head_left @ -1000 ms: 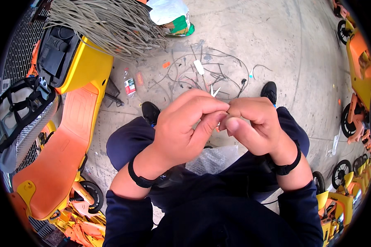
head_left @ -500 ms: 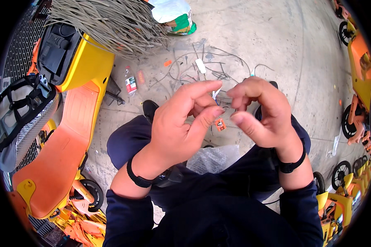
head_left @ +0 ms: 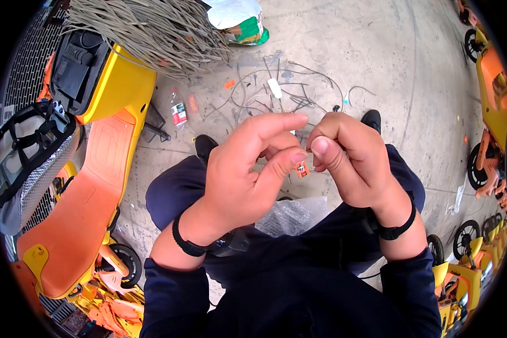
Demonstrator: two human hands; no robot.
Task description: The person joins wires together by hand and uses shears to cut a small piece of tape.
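item: small orange connector (head_left: 302, 168), held above the lap between both hands. left hand (head_left: 248, 169) pinches its left edge; right hand (head_left: 349, 160) curled narrow, thumb touching it. likely light, rigid, easily dropped; grip the sides.

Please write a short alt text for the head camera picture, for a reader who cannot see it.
Two hands, left hand and right hand, pinch a small orange connector above the person's lap. Loose wires lie on the concrete floor, beside a yellow-orange scooter.

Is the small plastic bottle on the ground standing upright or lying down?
Lying down: the plastic bottle rests on its side on the concrete floor.
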